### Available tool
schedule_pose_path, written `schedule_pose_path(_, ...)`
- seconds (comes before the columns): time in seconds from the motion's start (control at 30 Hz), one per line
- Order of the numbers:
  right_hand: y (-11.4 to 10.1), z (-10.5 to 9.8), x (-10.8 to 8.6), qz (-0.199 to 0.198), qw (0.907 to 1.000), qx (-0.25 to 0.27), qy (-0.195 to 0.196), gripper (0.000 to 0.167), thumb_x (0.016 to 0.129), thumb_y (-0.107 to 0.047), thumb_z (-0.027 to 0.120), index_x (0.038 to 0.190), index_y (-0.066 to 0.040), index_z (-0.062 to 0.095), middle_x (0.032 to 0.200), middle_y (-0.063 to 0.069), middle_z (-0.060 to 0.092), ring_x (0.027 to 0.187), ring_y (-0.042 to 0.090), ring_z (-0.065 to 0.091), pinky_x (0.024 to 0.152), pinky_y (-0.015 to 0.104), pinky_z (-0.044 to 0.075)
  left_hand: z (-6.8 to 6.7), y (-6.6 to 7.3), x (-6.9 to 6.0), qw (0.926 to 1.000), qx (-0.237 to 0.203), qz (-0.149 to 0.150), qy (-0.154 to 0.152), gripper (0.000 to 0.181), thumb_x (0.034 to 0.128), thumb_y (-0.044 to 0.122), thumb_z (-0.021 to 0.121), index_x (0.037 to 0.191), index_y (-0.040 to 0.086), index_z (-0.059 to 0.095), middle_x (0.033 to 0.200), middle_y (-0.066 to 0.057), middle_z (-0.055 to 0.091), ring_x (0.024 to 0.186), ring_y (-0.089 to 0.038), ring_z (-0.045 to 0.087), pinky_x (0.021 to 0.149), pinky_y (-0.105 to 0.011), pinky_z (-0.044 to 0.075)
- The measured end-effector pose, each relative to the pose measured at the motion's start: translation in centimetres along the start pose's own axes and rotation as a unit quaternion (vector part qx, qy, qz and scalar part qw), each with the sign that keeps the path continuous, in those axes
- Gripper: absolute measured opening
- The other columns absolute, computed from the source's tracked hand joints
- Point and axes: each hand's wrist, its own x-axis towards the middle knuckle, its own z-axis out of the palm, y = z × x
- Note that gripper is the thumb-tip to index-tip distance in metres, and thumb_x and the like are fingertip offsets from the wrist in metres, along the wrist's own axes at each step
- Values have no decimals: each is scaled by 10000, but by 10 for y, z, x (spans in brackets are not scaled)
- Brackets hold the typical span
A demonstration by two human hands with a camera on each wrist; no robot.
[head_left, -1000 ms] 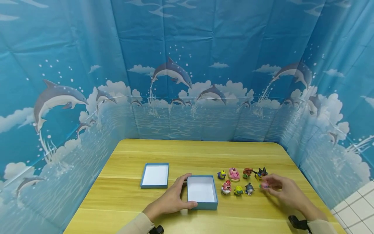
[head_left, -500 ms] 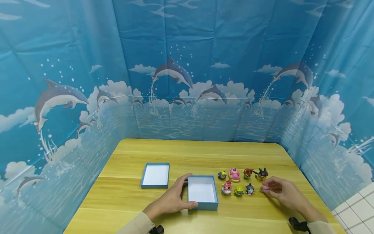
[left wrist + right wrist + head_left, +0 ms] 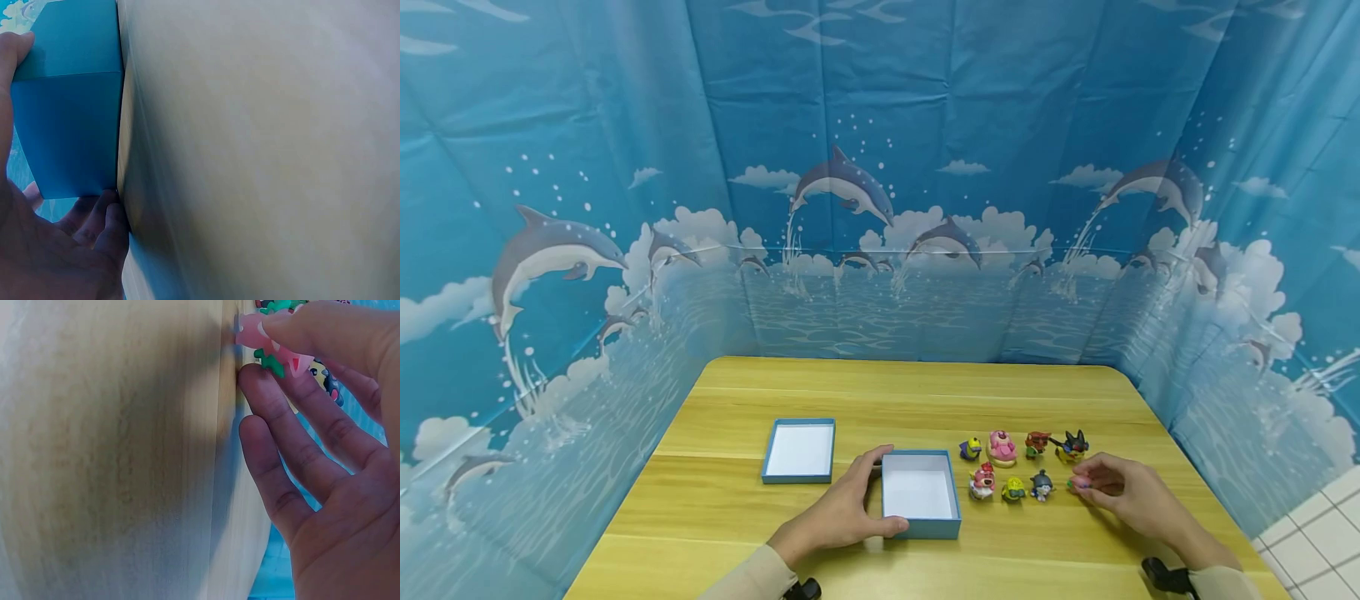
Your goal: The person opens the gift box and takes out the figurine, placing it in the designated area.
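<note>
My left hand [image 3: 844,510] holds a blue open-topped box [image 3: 932,528] with a white inside, thumb at its near side and fingers at its far side. In the left wrist view the box's blue wall [image 3: 69,131] lies between thumb and fingers. On the right, my right hand [image 3: 1138,497] pinches a small pink toy figurine [image 3: 1079,482] low at the tabletop. Green parts show on this pink figurine [image 3: 253,331] in the right wrist view. Left of it stand a grey-capped figurine [image 3: 1041,485], a yellow one [image 3: 1013,489] and a pink-and-white one [image 3: 982,482].
A shallow blue lid [image 3: 801,450] with a white inside lies left of the box. Behind the near figurines stand a blue-and-yellow one [image 3: 971,449], a pink one [image 3: 1002,448], a red-brown one [image 3: 1037,444] and a black-eared one [image 3: 1072,447]. Dolphin-print curtains [image 3: 880,308] surround the wooden table [image 3: 737,392].
The right hand has shifted very slightly, with the pink figurine lower and turned a little between its fingers. My left hand and the box keep their place.
</note>
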Motion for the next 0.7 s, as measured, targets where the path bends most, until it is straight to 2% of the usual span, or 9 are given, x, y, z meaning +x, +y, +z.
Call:
schedule_pose_path(0.2,1,-2,0,126,9998,105,-132,316,1018,-118,915,1305,-49,803,1167,46,879,970,13,805,845,235,681,0,0,0,10000,18,14,14,1174,973,694,878,1863,284,230,1799,-86,472,1615,-288,551,1308,-638,505)
schedule_pose_path(0.3,0,-2,-1,111,9998,104,-114,349,1007,-120,925,1322,-38,799,1182,63,870,972,13,803,843,237,683,1,-1,0,10000,24,25,30,1150,973,695,877,1856,341,231,1795,-76,478,1612,-279,553,1310,-635,504)
schedule_pose_path(0.43,0,-2,-1,34,9999,109,-90,387,993,-102,933,1344,-20,792,1207,91,861,976,9,798,841,241,685,1,-2,0,10000,2,34,35,1144,974,690,881,1854,353,231,1793,-68,478,1617,-273,554,1317,-622,501)
schedule_pose_path(0.53,1,-2,-1,-2,9999,77,-80,405,988,-96,936,1357,-16,788,1227,106,856,981,15,799,843,247,686,2,-2,0,10000,-3,32,21,1162,977,683,881,1860,297,233,1796,-65,476,1623,-278,550,1323,-620,497)
schedule_pose_path(0.7,1,-2,-1,41,9999,80,-87,370,1005,-127,928,1337,-32,795,1215,88,860,980,11,796,847,244,684,2,-1,0,10000,-3,26,29,1170,974,679,886,1861,281,235,1794,-65,478,1617,-277,550,1316,-623,502)
